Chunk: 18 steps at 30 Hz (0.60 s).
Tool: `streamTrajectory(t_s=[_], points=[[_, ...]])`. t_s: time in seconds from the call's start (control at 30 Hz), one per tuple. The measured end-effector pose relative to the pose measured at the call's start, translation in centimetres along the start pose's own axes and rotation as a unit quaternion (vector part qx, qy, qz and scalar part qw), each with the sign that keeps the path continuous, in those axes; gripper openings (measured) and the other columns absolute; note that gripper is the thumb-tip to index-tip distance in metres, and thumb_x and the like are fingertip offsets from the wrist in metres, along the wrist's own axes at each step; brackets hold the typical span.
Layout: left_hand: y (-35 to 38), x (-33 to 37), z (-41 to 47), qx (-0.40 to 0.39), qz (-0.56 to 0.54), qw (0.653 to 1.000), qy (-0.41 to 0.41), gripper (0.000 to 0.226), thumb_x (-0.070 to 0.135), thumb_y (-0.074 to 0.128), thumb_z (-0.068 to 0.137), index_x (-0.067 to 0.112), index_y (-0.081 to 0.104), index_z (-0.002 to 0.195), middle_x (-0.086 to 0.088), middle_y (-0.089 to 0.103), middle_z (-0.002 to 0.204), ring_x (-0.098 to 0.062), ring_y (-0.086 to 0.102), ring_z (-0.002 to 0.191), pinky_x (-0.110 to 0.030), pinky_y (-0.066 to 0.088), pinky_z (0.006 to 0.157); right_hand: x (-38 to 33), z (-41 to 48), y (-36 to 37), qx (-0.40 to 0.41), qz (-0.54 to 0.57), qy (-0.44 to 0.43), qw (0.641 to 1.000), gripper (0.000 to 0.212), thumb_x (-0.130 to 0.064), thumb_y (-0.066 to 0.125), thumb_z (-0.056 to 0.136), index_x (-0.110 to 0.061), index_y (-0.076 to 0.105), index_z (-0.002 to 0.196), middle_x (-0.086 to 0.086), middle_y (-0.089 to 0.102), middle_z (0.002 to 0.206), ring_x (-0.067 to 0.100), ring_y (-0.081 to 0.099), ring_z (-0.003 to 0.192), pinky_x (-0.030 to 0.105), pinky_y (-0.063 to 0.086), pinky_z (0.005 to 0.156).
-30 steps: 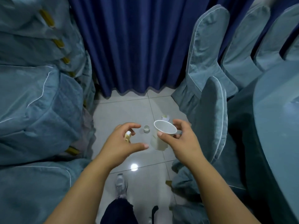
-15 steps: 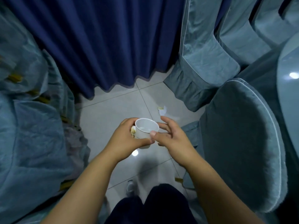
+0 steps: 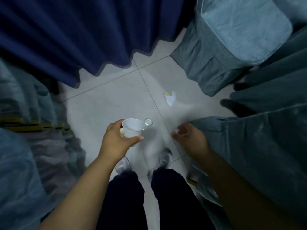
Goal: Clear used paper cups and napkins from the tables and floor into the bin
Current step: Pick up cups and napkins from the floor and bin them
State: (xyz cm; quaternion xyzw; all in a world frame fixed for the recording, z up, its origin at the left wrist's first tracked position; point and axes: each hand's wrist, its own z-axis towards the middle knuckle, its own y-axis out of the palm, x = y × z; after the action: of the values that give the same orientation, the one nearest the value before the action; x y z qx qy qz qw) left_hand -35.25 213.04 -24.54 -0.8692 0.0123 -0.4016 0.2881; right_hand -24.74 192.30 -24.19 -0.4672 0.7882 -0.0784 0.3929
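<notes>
My left hand (image 3: 116,143) grips a white paper cup (image 3: 132,128) upright, with a small yellowish scrap (image 3: 122,132) pinched against the cup's side. My right hand (image 3: 189,138) hangs to the right of the cup with fingers loosely apart and nothing in it. A crumpled white napkin with a yellow stain (image 3: 170,97) lies on the tiled floor beyond my right hand. A small clear round cap (image 3: 148,121) rests on the floor just past the cup's rim. No bin is in view.
A dark blue curtain (image 3: 74,39) hangs ahead. Chairs in teal covers (image 3: 232,39) crowd the right side, and stacked covered chairs (image 3: 25,130) fill the left. Between them is a narrow strip of pale tile floor (image 3: 108,100). My legs and shoes (image 3: 164,160) stand below.
The cup has passed from my right hand into my left, and my right hand has drawn away to the right, empty. My head has tilted down toward the floor.
</notes>
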Motion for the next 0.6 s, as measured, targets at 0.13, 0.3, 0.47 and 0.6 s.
streamTrajectory(t_s=[0.13, 0.3, 0.47, 0.6], points=[[3.3, -4.5, 6.5, -0.014, 0.016, 0.999, -0.028, 0.06, 0.034, 0.086, 0.06, 0.027, 0.06, 0.114, 0.004, 0.055, 0.113, -0.012, 0.055, 0.097, -0.012, 0.037, 0.069, 2.7, 7.9, 4.0, -0.02, -0.044, 0.009, 0.999, 0.044, -0.037, 0.065, 0.086, -0.014, 0.054, 0.121, 0.005, 0.062, 0.114, 0.017, 0.059, 0.096, 0.024, 0.043, 0.079], [8.0, -11.4, 16.0, -0.033, 0.038, 0.998, -0.026, 0.061, 0.038, 0.086, 0.058, 0.026, 0.06, 0.112, 0.0, 0.059, 0.113, -0.015, 0.058, 0.096, -0.023, 0.042, 0.072, 7.2, 18.3, 11.0, -0.035, -0.107, 0.01, 0.994, 0.045, -0.044, 0.062, 0.086, -0.019, 0.052, 0.123, -0.001, 0.062, 0.117, 0.014, 0.058, 0.098, 0.033, 0.049, 0.089], [12.3, -16.8, 24.0, -0.031, 0.062, 0.997, -0.019, 0.067, 0.05, 0.081, 0.048, 0.029, 0.061, 0.108, 0.002, 0.061, 0.108, -0.016, 0.06, 0.09, -0.021, 0.041, 0.062, 11.2, 27.5, 17.5, -0.044, -0.152, -0.016, 0.987, 0.053, -0.041, 0.063, 0.086, -0.019, 0.044, 0.131, 0.003, 0.057, 0.127, 0.019, 0.058, 0.106, 0.032, 0.048, 0.09], [14.9, -19.2, 28.2, -0.073, 0.148, 0.986, 0.004, 0.061, 0.039, 0.084, 0.053, 0.026, 0.059, 0.107, 0.003, 0.059, 0.107, -0.015, 0.054, 0.087, -0.022, 0.037, 0.064, 13.3, 33.8, 21.7, -0.042, -0.215, -0.066, 0.973, 0.063, -0.04, 0.064, 0.085, -0.018, 0.037, 0.138, 0.007, 0.049, 0.136, 0.025, 0.053, 0.117, 0.039, 0.047, 0.097]])
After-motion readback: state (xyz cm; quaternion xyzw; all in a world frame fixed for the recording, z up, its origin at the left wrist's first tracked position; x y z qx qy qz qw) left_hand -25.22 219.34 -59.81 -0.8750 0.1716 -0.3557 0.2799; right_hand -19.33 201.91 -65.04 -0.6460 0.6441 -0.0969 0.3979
